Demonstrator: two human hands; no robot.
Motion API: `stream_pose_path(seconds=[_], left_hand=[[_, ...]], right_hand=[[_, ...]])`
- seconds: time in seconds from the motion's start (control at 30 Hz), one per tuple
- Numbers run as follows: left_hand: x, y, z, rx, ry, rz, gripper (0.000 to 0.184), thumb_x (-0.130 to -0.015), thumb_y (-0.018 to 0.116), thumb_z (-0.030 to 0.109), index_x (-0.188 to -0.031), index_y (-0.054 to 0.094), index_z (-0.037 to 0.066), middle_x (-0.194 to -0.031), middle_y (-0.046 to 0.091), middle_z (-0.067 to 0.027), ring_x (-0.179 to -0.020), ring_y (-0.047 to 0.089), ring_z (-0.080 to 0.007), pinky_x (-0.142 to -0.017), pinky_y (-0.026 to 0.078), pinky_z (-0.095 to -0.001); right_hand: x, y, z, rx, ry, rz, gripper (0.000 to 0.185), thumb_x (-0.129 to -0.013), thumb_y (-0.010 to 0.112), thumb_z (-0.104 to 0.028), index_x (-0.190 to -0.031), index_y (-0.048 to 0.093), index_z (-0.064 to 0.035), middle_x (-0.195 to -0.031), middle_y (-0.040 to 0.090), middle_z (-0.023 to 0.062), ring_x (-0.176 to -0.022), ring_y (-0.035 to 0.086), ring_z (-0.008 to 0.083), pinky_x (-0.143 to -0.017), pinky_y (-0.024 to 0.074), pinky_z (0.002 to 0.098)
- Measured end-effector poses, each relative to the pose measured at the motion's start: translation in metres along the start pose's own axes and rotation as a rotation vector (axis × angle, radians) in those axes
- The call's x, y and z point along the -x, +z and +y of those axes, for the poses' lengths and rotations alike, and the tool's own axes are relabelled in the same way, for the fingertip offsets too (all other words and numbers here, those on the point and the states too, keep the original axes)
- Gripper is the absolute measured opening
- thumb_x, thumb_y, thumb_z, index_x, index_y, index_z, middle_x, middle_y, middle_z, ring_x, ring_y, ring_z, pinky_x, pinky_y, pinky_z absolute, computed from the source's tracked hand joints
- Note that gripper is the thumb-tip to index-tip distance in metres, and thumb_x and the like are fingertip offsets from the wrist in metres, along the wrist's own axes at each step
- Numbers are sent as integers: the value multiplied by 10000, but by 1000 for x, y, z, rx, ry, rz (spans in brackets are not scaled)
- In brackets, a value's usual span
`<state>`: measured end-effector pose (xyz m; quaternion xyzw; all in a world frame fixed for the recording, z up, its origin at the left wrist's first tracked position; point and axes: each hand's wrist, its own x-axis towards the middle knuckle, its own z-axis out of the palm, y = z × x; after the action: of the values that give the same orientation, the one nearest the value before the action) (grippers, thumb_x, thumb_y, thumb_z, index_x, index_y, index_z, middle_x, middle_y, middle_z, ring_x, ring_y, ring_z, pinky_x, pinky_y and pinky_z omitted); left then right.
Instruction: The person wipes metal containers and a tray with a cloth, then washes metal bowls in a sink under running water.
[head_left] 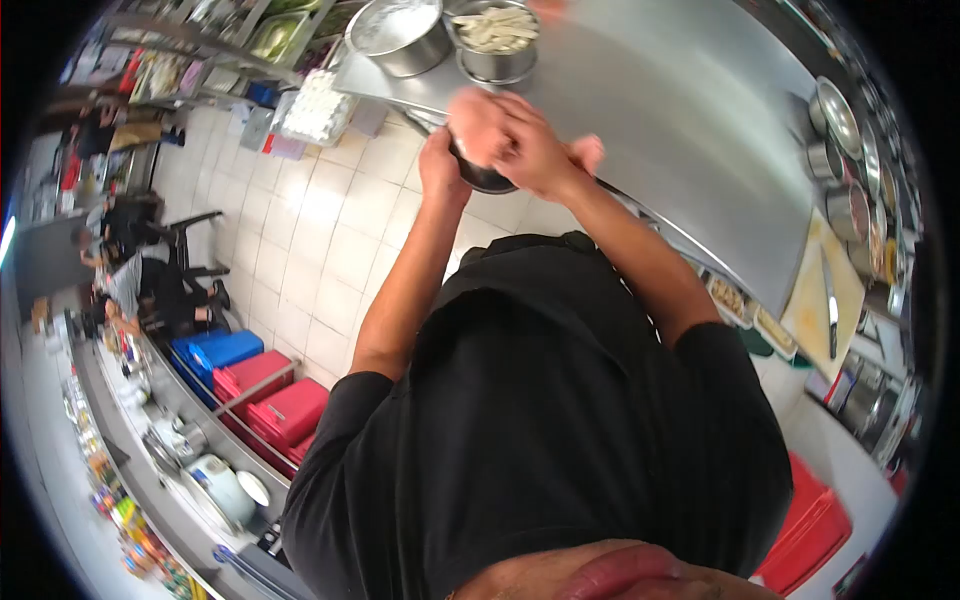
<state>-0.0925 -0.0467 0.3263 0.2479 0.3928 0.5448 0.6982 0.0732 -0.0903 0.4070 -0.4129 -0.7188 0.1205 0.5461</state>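
My left hand (443, 170) grips the side of a dark round pan (487, 181), held at the edge of the steel table. What looks like its handle points up and left. Fingers of my right hand (535, 152) are closed around a pale pink piece of raw meat (474, 125) above the pan. A smaller pink end sticks out on the other side of that hand. The meat is smeared by motion, so its exact kind is unclear. The hands and meat hide most of the pan's inside.
On the steel table (660, 130) stand a metal pot (405, 60) and a container of pale cut strips (495, 32). A knife (830, 300) lies on a cutting board (808, 290) at right. Red bins (285, 410) line the left, and people (150, 290) sit farther back.
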Motion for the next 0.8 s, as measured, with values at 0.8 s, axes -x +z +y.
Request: stream_pose_path(seconds=[0.8], left_hand=[[19,6,17,-262,48,118,365,-1007,420,240,-1209,547,-36,-1163,598,-149,-1085,587,-258,-950,479,-416]], right_hand=[[127,-71,145,878,587,-23,462,-867,540,-234,-1315,521,-123,-1336,498,84,-1225,443,306,-1029,315,580]])
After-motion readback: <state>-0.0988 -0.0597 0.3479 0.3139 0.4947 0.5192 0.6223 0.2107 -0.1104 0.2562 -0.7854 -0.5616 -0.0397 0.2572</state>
